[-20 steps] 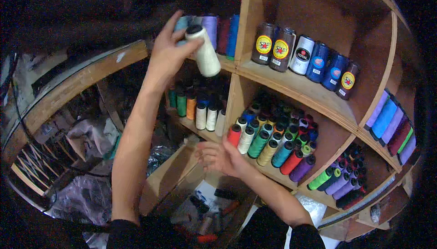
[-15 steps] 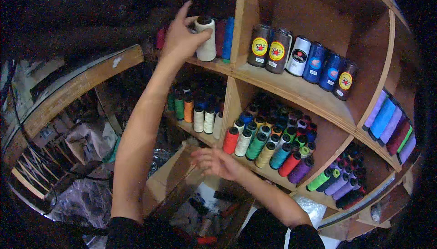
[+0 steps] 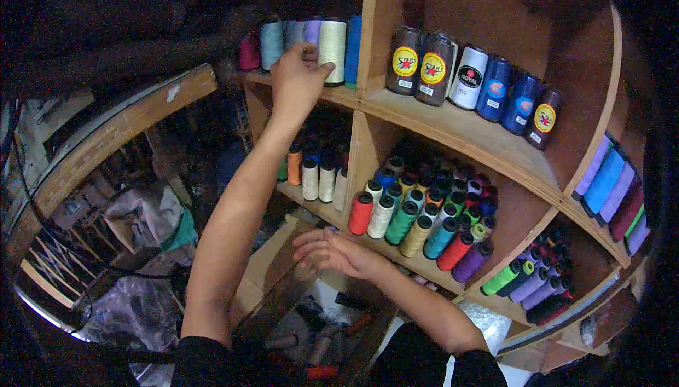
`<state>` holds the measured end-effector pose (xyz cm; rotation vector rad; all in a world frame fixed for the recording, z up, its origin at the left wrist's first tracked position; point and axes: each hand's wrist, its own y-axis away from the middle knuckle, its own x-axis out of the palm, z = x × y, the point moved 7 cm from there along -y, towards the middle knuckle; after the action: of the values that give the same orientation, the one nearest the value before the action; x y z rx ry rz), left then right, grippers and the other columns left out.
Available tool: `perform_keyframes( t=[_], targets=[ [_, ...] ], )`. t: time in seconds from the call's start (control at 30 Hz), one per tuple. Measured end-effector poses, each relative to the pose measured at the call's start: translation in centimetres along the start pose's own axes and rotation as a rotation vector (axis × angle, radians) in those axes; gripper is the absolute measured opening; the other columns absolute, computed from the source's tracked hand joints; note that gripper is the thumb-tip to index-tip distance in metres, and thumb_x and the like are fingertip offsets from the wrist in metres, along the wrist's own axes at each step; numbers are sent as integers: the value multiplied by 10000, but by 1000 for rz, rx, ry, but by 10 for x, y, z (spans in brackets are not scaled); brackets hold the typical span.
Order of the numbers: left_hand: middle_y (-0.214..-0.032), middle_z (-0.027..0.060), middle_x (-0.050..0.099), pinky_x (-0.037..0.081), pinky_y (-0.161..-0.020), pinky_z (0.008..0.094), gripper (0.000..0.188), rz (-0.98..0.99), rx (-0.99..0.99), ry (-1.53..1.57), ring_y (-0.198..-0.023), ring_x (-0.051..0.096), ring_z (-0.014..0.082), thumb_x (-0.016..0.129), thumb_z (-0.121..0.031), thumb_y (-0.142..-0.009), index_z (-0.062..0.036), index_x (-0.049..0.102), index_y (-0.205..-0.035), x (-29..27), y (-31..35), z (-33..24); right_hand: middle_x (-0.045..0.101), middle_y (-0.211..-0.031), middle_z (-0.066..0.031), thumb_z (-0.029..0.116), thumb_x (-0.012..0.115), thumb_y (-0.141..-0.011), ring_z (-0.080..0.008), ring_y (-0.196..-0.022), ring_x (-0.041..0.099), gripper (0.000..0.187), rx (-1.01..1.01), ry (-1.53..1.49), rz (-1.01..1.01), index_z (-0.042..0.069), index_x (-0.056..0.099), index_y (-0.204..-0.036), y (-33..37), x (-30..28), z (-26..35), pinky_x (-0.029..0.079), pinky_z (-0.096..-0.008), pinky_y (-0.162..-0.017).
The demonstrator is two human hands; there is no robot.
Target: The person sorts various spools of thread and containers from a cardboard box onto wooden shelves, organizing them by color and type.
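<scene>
A cream cone of thread [image 3: 332, 51] stands upright at the front of the upper left shelf, beside a blue cone [image 3: 353, 51]. My left hand [image 3: 300, 76] is at its left side, with the thumb tip against its front. The fingers are half bent and apart from the thumb, not wrapped round the cone. Behind and left of this hand are a grey-blue cone [image 3: 271, 44], a lilac cone [image 3: 312, 31] and a dark red one [image 3: 249, 51]. Lower down, my right hand [image 3: 329, 254] hangs in the air with loosely bent, spread fingers and nothing in it.
Wooden shelving [image 3: 453, 129] fills the right side. Its upper compartment holds a row of labelled dark, white and blue cones [image 3: 467, 79]; below stand many coloured spools [image 3: 417, 224]. A wooden beam [image 3: 120, 129] crosses at left, near a crumpled clear plastic sheet [image 3: 131, 309].
The cream cone has moved slightly right and back on the shelf. My left hand has lowered and loosened from it, uncovering the cones behind. My right hand has barely shifted.
</scene>
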<state>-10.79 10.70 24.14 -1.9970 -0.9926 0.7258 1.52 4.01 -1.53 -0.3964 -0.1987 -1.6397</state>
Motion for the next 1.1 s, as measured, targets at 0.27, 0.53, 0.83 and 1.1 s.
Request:
perform_keyframes(
  t=[0.27, 0.53, 0.83, 1.1],
  targets=[
    [-928, 159, 647, 495, -781, 319, 352, 6, -31, 92, -878, 640, 232, 714, -89, -678, 32, 595, -986, 4, 8, 8, 549, -1099, -126, 524, 331, -914, -179, -969, 547, 621, 18, 100, 35, 3, 417, -1242, -7, 8, -2, 458, -308, -813],
    [-890, 162, 645, 511, -755, 293, 279, -105, 25, 188, -851, 640, 224, 660, -73, -749, 59, 590, -986, -14, 28, 13, 600, -970, -94, 397, 445, -923, -134, -862, 576, 448, -40, 316, -109, -3, 528, -1107, -2, 1, 5, 470, -265, -753],
    [-593, 40, 563, 424, -479, 218, 221, -9, -187, 312, -532, 546, 87, 552, -161, -883, 36, 620, -956, -67, 64, 11, 513, -644, 28, 357, 507, -904, -71, -599, 465, 360, 43, 672, -481, 47, 565, -733, 6, -52, -5, 371, -231, -546],
    [-592, 35, 574, 402, -485, 214, 186, -2, -480, -9, -512, 520, 72, 553, -164, -873, -17, 644, -942, -116, 111, 15, 465, -553, 6, 414, 522, -880, -107, -528, 442, 430, 480, 382, -446, 106, 477, -584, 9, 2, -29, 354, -265, -535]
  ],
)
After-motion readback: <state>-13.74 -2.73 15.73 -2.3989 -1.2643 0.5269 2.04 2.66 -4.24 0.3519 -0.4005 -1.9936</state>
